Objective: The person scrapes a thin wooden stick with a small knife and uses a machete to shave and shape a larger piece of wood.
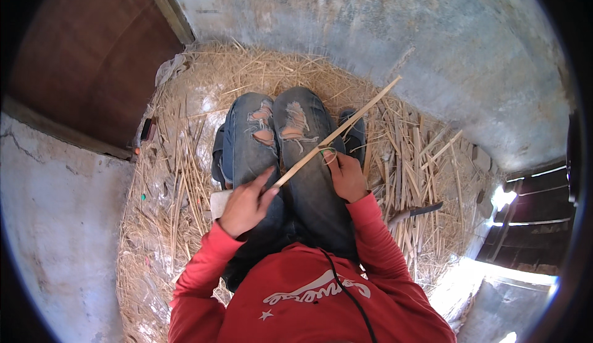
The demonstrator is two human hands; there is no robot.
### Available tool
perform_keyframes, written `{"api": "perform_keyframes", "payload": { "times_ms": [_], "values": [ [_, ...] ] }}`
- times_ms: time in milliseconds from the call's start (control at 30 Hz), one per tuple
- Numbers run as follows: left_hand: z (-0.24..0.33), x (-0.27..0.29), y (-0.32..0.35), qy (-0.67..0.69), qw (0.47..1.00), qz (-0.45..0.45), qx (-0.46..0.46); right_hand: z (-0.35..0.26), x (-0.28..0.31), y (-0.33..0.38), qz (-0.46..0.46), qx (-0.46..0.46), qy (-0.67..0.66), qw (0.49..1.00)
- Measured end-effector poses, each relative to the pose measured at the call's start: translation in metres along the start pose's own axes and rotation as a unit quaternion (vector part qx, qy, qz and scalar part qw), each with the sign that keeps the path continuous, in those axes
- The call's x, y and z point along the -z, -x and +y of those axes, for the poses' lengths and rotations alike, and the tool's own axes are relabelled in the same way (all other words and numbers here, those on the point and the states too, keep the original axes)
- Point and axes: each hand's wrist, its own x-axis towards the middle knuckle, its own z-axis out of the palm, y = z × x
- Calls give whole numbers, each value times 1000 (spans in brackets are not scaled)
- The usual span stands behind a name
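Note:
A long pale strip of split wood or bamboo (355,116) slants across my thighs, its far end up to the right. My right hand (347,177) closes its fingers on the strip around its middle. A thin greenish curl (328,150) loops at those fingertips; whether it is a shaving or a tie I cannot tell. My left hand (244,206) is over my left thigh, fingers stretched and apart, the thumb tip touching or close by the strip's near end. Under the strip are my ripped jeans (302,179).
Straw (265,59) and loose strips cover the floor. More split strips (407,164) lie heaped at the right, with a dark-bladed knife (426,209) on them. A pale block (219,202) shows by my left thigh. Walls (370,16) and a brown door (99,59) stand close.

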Motion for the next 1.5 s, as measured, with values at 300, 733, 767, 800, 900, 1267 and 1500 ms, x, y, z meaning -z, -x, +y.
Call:
{"api": "perform_keyframes", "payload": {
  "times_ms": [300, 733, 767, 800, 900, 1267, 1500],
  "values": [
    [-26, -29, 21, 16, 990, 86, -107, -7, 3, -4, -16, -24, 1, 1000],
    [6, -36, -47, 82, 989, 52, -108, -6, 9, -11, -103, 13, -47, 993],
    [7, -37, -51, 95, 988, 50, -108, -2, 9, -14, -106, 11, -86, 991],
    [7, -37, -52, 93, 989, 47, -106, 4, 8, -15, -109, 9, -124, 986],
    [1, -33, -50, 67, 990, 49, -110, 25, 18, -13, -158, -101, -190, 964],
    [-18, -14, 2, -19, 993, 60, -97, -3, 12, 10, 53, -101, -245, 963],
    [-2, -26, -1, -46, 987, 110, -108, -66, 20, 9, -29, -1, -71, 997]
  ]
}}
